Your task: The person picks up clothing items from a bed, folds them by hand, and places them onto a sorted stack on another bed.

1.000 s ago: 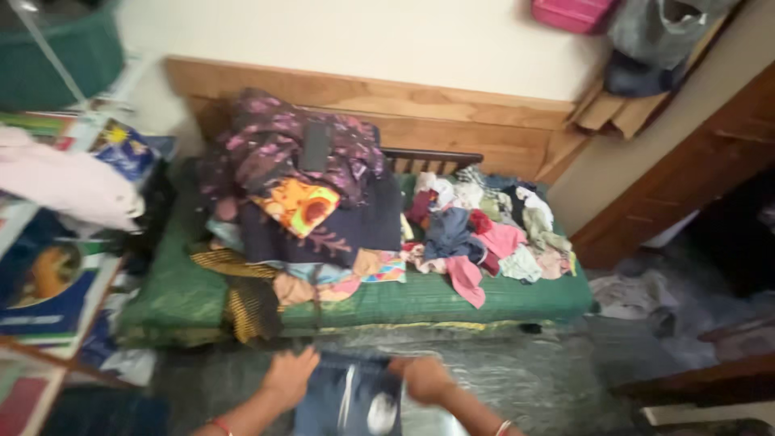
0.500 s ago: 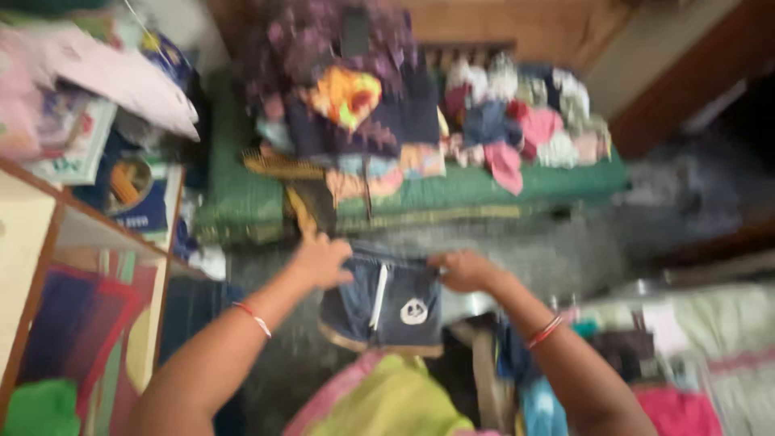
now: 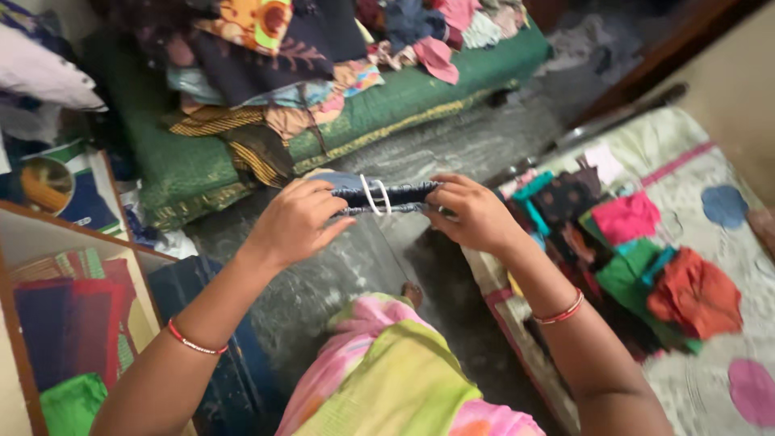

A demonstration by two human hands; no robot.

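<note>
I hold a small pair of dark blue shorts [image 3: 379,196] with a white drawstring, stretched flat at its waistband between both hands. My left hand [image 3: 295,222] grips the left end and my right hand [image 3: 472,214] grips the right end. The shorts hang over the dark floor, in front of my knees in pink and green cloth. A red bangle sits on each wrist.
A green mattress [image 3: 169,173] at the top carries a heap of mixed clothes [image 3: 274,56]. To the right lies a pale sheet with coloured dots [image 3: 726,218] holding small folded garments [image 3: 638,258]. A wooden shelf with books [image 3: 64,266] stands at the left.
The view has tilted down and to the right. The shorts, seen hanging with a front patch before, are now raised and pulled edge-on between my hands.
</note>
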